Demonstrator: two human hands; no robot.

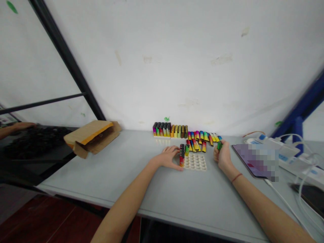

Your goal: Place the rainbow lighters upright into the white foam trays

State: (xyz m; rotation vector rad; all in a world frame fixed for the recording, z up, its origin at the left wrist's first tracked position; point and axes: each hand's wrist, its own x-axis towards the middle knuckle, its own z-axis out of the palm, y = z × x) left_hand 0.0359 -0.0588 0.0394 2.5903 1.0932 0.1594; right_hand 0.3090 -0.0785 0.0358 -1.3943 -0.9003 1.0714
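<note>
only a few lighters [182,154] stand at the white tray's [197,163] left edge, most holes bare. the left hand [168,156] lies spread beside them; right of the tray the right hand [223,156] pinches a green lighter [219,145]. loose lighters [202,137] lie behind it.

You stood in what looked like a small packing workshop; your bench was a plain grey table [141,189] pushed against a bare, stained white wall [177,67]; rows of multicoloured plastic lighters [169,130] stood sorted along it beside a white moulded tray with round sockets [196,162]; an open brown cardboard box [91,136], a white power strip [286,152] and a black steel frame [68,60] flanked you; another person's forearm [15,128] rested at the next bench.
</note>
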